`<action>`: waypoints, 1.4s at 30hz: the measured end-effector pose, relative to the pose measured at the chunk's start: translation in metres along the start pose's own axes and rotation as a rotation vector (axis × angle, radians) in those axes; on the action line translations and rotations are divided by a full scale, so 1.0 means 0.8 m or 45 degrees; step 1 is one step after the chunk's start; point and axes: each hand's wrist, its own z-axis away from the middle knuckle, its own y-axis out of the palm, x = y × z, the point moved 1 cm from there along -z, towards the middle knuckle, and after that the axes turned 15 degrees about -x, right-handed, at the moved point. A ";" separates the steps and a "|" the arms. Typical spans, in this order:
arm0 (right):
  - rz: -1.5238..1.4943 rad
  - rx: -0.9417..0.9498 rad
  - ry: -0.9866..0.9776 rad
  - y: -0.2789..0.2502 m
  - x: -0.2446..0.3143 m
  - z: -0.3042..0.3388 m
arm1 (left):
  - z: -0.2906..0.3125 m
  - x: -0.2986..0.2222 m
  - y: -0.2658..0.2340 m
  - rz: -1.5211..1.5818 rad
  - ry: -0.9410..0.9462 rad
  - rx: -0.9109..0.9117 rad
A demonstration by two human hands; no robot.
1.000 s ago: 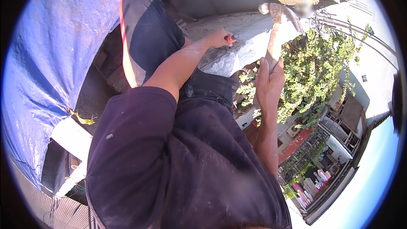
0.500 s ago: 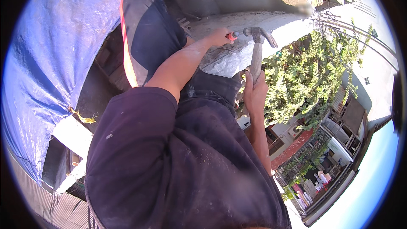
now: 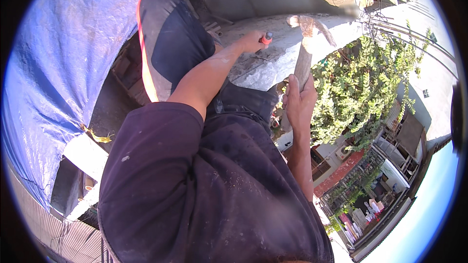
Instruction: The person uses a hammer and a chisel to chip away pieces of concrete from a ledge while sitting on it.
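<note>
My left hand (image 3: 252, 42) is closed around what looks like a chisel (image 3: 266, 40), whose red grip and dark butt end stick out beside the thumb. Its lower part is hidden by the hand. It stands over a rough grey concrete ledge (image 3: 253, 72). In my right hand (image 3: 301, 100) is a claw hammer (image 3: 303, 61), gripped by its worn wooden handle. The hammer head is raised up and to the right of the chisel's butt, apart from it, with the claw pointing right.
A blue tarp (image 3: 58, 53) hangs on the left, next to my bent knee (image 3: 175, 44). Leafy shrubs (image 3: 348, 97) grow along the ledge's right side. Cables (image 3: 409, 39) run at the upper right. Farther below stands a house with a red strip of roof (image 3: 339, 173).
The hammer has swung up and to the right, away from the chisel, its head moving into sunlight. My right hand has shifted slightly right; my left hand has barely moved.
</note>
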 end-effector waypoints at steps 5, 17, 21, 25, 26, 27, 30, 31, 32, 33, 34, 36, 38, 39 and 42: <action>-0.033 0.053 0.088 -0.002 0.017 -0.004 | 0.005 -0.005 0.005 -0.073 -0.005 0.068; 0.047 -0.331 -0.499 0.003 0.038 -0.045 | 0.002 -0.007 0.013 -0.043 -0.130 0.101; 0.853 0.247 -0.315 0.023 -0.039 -0.050 | 0.004 0.005 0.013 -0.059 -0.069 0.083; 0.574 0.164 -0.310 0.001 0.022 -0.037 | 0.009 0.037 0.022 0.100 -0.066 -0.015; 0.456 0.128 -0.321 0.003 0.050 -0.040 | -0.002 0.047 0.010 0.124 -0.057 -0.066; 0.292 0.046 -0.300 0.000 0.078 -0.038 | -0.001 0.049 0.010 0.100 -0.027 -0.077; -0.160 -0.291 -0.448 -0.005 0.094 -0.037 | 0.004 0.029 0.015 0.024 -0.005 -0.020; -0.127 -0.279 -0.389 -0.006 0.071 -0.041 | 0.003 0.016 0.016 -0.012 -0.043 0.037; -0.097 -0.252 -0.333 -0.004 0.038 -0.042 | 0.003 0.010 0.015 -0.048 -0.090 0.081; 0.110 -0.257 -0.444 0.006 0.016 -0.037 | 0.000 0.010 0.014 -0.033 -0.072 0.074; 0.310 -0.255 -0.557 0.019 -0.007 -0.035 | -0.002 0.017 0.010 -0.023 -0.057 0.057; 0.913 0.260 -0.333 0.031 -0.061 -0.051 | -0.001 0.019 0.013 -0.004 -0.058 0.049; 0.781 0.202 -0.338 0.030 -0.041 -0.053 | 0.002 0.025 0.008 -0.007 -0.096 0.016; 0.717 0.165 -0.366 0.025 -0.024 -0.053 | -0.013 0.024 0.002 0.037 -0.051 -0.021; 0.371 0.025 -0.368 0.005 0.027 -0.040 | -0.002 0.045 0.010 0.100 -0.029 -0.059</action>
